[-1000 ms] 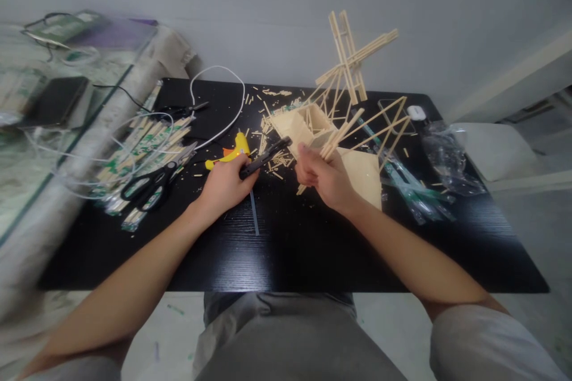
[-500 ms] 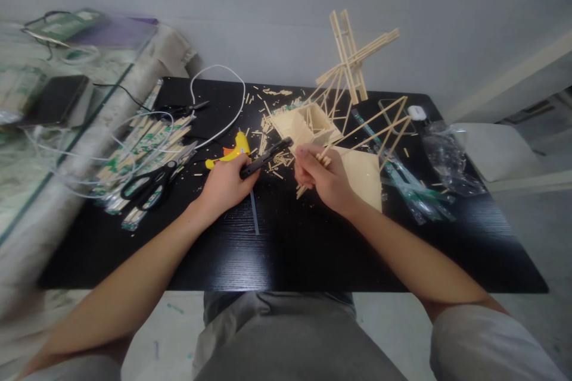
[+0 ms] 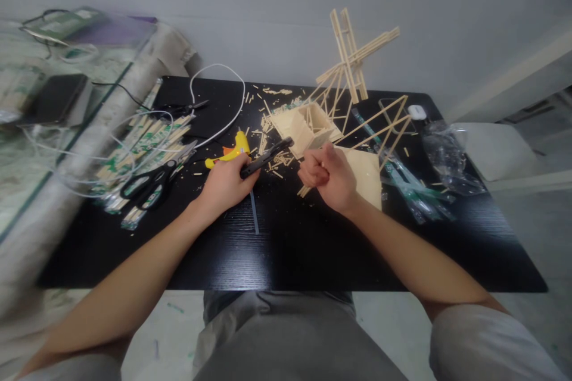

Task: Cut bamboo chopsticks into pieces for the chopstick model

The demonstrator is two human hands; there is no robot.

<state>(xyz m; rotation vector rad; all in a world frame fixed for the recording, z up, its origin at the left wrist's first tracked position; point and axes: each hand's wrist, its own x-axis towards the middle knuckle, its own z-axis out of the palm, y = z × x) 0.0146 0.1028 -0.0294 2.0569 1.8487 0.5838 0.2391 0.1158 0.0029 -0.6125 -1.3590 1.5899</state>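
My left hand [image 3: 226,186] is closed around a pair of black pliers [image 3: 267,158], whose jaws point right toward a pale wooden box [image 3: 308,125]. Just past its knuckles lies a yellow glue gun [image 3: 239,146]. A translucent glue stick [image 3: 254,214] runs out from beneath that hand along the table. My right hand [image 3: 329,177] is in a fist, thumb on top, in front of a flat wooden sheet [image 3: 365,175]. Thin wooden sticks [image 3: 304,191] poke out below its curled fingers; the rest of them is hidden.
A stick-built windmill-like frame [image 3: 348,59] rises behind the box. Black scissors [image 3: 156,181] lie on wrapped sticks [image 3: 134,161] at left, with white cable [image 3: 243,92] looping nearby. Empty wrappers [image 3: 406,184] and a clear bag [image 3: 451,158] lie right on the black table [image 3: 357,256].
My right hand has turned, so its curled fingers face up more and the upper stick ends no longer show. The left hand and pliers have hardly moved.
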